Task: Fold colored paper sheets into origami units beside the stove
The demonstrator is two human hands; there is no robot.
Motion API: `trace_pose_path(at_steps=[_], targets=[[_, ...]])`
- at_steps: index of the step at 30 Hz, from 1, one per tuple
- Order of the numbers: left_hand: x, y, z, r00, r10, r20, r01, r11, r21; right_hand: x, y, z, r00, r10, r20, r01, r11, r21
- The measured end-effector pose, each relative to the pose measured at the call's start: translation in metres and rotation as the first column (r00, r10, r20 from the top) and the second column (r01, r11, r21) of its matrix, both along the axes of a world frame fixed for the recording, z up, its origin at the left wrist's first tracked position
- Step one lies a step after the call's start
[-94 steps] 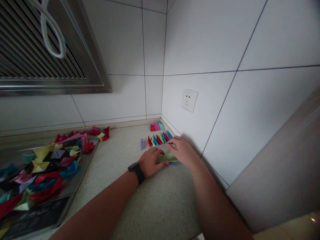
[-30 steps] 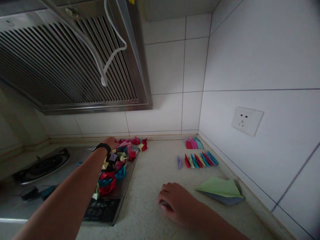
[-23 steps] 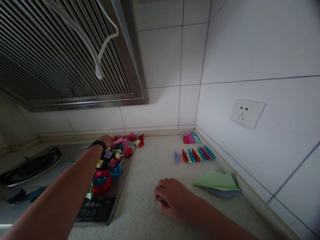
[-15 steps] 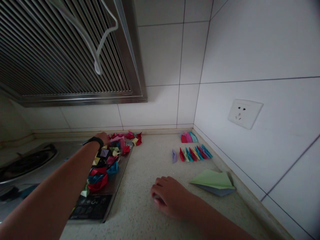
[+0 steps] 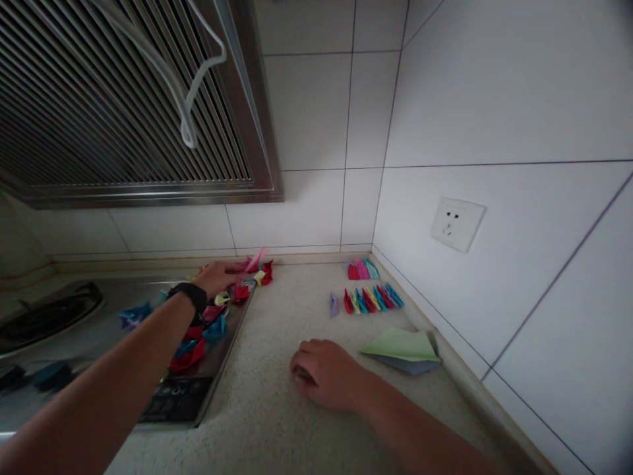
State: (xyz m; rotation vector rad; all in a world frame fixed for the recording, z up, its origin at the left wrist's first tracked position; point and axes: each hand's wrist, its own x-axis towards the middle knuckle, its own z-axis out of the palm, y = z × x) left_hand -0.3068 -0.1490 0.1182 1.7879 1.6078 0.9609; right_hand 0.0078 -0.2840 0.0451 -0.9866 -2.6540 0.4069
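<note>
In the head view, the left hand point(image 5: 217, 278) is stretched over folded paper pieces point(image 5: 190, 357) on the gas hob point(image 5: 119, 290); whether the pink paper piece point(image 5: 258, 257) just beyond it is pinched cannot be told; the right hand point(image 5: 324, 374) is curled on the countertop point(image 5: 277, 303) near the green folded paper point(image 5: 401, 343), contents hidden; picking-out seems in hand, and a light pinch is probably called for next

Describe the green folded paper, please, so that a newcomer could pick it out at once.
Start at the white socket on the tiled wall, then look down to the counter. The green folded paper lies there, to the right of the right hand. Unlike the small folded pieces lined up behind it, it is far larger, pale green above and greyish underneath.
</note>
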Motion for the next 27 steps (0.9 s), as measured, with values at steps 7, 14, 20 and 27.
trace_pose_path(at_steps=[7,14,20,27], targets=[[0.133,-0.083,-0.043,0.749,-0.221,0.625,0.386,0.912,-0.141,0.015,0.007,0.006,0.758,-0.454,-0.469,0.423,0.889,-0.177],[0.184,-0.109,-0.078,0.57,-0.247,0.783,0.438,0.898,-0.036,0.028,0.022,0.01,0.594,-0.539,-0.597,0.43,0.84,-0.331],[0.18,-0.104,-0.093,0.564,-0.352,0.747,0.523,0.852,0.007,0.027,0.023,0.004,0.676,-0.497,-0.544,0.329,0.864,-0.381],[0.179,-0.098,-0.096,0.546,-0.331,0.77,0.516,0.857,0.003,0.025,0.023,0.002,0.678,-0.479,-0.558,0.267,0.867,-0.42]])
